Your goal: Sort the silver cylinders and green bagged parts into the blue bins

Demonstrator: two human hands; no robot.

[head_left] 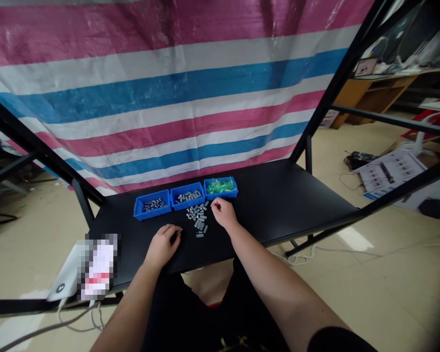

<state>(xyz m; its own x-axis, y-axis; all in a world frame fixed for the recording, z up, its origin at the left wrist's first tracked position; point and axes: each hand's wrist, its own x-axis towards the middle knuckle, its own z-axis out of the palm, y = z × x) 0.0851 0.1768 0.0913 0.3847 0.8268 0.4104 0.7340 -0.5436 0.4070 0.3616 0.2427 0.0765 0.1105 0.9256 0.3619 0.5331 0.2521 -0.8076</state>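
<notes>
My left hand [164,243] rests low over the black table, thumb and fingertips pinched together around something small that I cannot make out. To the right of a loose pile of small grey metal cylinders [198,215], my right hand [224,212] is closed, its fingers curled in. Whatever it may hold is hidden. Behind the pile stand three blue bins in a row. Small metal parts lie in the left bin [152,215]; grey cylinders fill part of the middle bin [187,205]. The right bin [220,196], just beyond my right hand, contains green pieces.
The black table [278,200] sits in a dark metal frame, with a striped plastic sheet [190,98] hanging behind it. A white device [66,276] with cables and a pixelated object [99,269] lie at the left front corner. Boxes and a desk stand off to the right.
</notes>
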